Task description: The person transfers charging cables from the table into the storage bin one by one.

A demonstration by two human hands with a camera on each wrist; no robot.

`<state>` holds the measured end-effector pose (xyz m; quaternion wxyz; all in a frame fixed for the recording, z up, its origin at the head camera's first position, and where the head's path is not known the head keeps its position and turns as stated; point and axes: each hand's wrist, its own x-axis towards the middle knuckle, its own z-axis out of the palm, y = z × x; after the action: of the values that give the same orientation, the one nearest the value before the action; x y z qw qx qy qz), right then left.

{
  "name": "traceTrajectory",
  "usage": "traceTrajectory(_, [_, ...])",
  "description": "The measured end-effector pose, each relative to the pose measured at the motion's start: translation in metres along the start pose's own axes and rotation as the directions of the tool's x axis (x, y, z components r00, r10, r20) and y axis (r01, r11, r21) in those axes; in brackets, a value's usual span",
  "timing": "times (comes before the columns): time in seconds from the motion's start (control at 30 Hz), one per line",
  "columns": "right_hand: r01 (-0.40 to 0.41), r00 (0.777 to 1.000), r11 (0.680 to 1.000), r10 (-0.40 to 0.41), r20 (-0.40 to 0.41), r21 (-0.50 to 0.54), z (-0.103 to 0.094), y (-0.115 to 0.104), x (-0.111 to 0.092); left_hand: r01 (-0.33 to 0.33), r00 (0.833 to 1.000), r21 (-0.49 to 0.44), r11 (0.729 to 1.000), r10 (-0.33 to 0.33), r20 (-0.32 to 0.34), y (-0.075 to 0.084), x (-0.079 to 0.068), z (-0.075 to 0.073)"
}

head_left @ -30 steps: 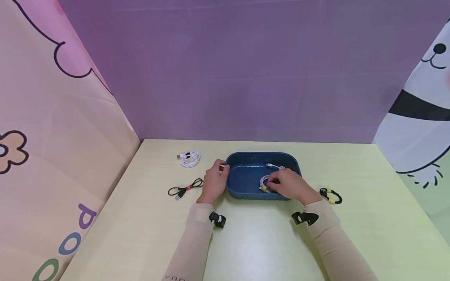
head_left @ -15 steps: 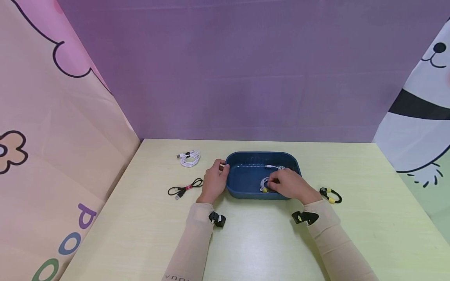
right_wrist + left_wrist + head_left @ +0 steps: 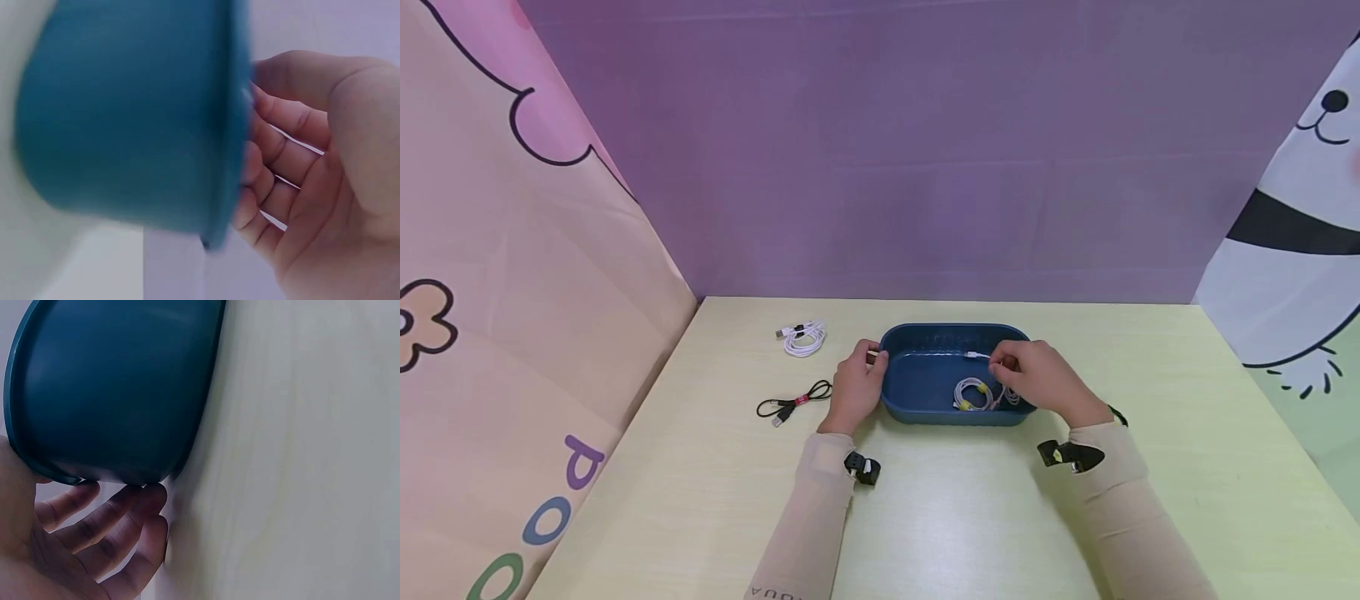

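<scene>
Cable plug (image 3: 976,356) lies in the blue tray (image 3: 925,379), long axis sideways, just left of the nearer right hand (image 3: 1037,377), whose fingers curl, whether pinching I cannot tell; the left hand (image 3: 856,387) touches the tray's left end, fingers loosely bent

blue tray (image 3: 951,419): smooth plastic, glossy | white cable (image 3: 811,329): smooth plastic sheath | tabletop (image 3: 940,517): smooth, pale wood-look, slight sheen | purple backdrop (image 3: 880,167): matt, lightly creased, cloth-like | sleeves (image 3: 808,517): matt cloth
</scene>
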<state>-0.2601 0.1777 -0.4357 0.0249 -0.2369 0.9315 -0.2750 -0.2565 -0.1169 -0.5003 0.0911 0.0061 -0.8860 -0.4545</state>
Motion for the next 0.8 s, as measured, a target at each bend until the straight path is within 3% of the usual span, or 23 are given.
traceTrajectory(0.27, [-0.036,0.992,0.999,0.037,-0.122,0.012,-0.032,0.019,-0.015,0.005,1.0,0.0,1.0,-0.005,-0.001,0.001,0.0,0.0])
traceTrajectory(0.43, [-0.099,0.984,0.995,0.101,-0.144,0.023,-0.048,0.034,-0.026,-0.002,1.0,0.005,1.0,0.002,0.002,0.001,-0.001,0.0])
traceTrajectory(0.57, [-0.143,0.985,0.989,0.145,-0.097,0.03,-0.057,0.047,-0.033,0.001,1.0,0.007,1.0,-0.001,0.005,0.001,-0.002,-0.001])
traceTrajectory(0.8, [-0.231,0.97,0.973,0.23,0.074,0.012,-0.065,0.069,-0.044,0.001,1.0,0.005,1.0,-0.001,0.001,0.0,-0.002,-0.001])
